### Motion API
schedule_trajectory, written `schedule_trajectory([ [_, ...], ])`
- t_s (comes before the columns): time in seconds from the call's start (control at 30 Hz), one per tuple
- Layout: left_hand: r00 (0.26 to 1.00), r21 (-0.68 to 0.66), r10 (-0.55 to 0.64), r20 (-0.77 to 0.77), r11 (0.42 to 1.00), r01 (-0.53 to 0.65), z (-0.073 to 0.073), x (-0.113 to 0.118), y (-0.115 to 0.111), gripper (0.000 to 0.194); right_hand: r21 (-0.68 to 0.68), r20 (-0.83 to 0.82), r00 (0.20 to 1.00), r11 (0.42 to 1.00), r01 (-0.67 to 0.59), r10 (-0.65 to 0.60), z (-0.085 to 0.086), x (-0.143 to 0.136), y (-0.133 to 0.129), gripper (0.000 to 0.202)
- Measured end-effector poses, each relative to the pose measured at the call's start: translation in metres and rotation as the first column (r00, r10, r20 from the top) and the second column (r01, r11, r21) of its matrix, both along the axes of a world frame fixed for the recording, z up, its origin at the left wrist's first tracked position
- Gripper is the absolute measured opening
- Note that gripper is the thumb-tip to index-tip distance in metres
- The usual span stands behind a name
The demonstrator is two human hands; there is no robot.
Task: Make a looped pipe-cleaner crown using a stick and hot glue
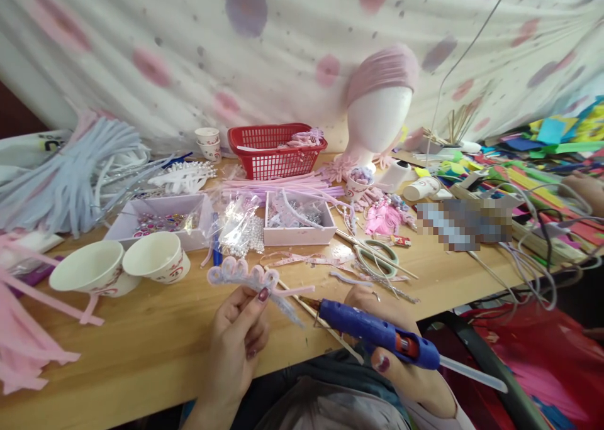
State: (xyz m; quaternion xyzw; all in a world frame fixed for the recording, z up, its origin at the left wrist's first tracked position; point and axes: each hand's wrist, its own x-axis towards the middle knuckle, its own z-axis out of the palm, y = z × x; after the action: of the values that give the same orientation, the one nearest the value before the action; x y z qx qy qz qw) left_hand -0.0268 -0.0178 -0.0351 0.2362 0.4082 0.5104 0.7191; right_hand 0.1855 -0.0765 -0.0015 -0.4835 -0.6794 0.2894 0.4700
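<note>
Between thumb and fingers, my left hand [240,329] pinches a curled pipe-cleaner piece [243,274]. Pale pink loops run along its top, a grey-blue fuzzy strand hangs below, and a straight pink end sticks out to the right. My right hand [391,354] is wrapped around a blue hot glue gun [372,326], with a clear glue stick [474,373] protruding from its back. The gun's nozzle points left, a short way from the pink end. A thin wooden stick [346,345] lies at the table edge under the nozzle.
Two paper cups [158,257] stand at left, near boxes of beads [302,235]. Green-handled scissors [377,258] lie right of centre. Behind are a red basket [278,159] and a white foam head [380,112]. Cables [542,279] hang at right, where another person's hand [585,191] shows.
</note>
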Motion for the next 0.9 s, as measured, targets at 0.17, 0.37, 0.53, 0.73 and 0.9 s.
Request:
schedule_trajectory([
  [0.17,1.0,-0.001,-0.002,-0.001,1.0,0.002,0.001,0.001,0.0,0.042,0.014,0.022,0.999,0.999,-0.04,0.039,0.002,-0.001,0.003,0.055],
  [0.37,1.0,-0.007,0.005,-0.021,1.0,-0.005,0.006,0.002,-0.002,0.048,0.053,0.018,0.997,0.996,-0.074,0.074,-0.004,-0.002,0.007,0.056],
  [0.53,1.0,0.027,-0.014,-0.015,1.0,0.015,0.003,0.0,-0.003,0.042,0.033,-0.004,0.997,0.996,-0.079,0.079,-0.01,-0.001,0.008,0.054],
  [0.73,1.0,0.02,-0.001,0.0,1.0,0.001,0.002,-0.001,-0.002,0.04,0.032,-0.003,1.0,0.999,-0.031,0.031,-0.002,-0.001,0.009,0.057],
  [0.9,1.0,-0.015,0.023,-0.016,1.0,-0.024,0.005,0.001,-0.002,0.046,0.035,0.014,0.999,0.999,-0.029,0.029,-0.001,-0.002,0.009,0.06],
])
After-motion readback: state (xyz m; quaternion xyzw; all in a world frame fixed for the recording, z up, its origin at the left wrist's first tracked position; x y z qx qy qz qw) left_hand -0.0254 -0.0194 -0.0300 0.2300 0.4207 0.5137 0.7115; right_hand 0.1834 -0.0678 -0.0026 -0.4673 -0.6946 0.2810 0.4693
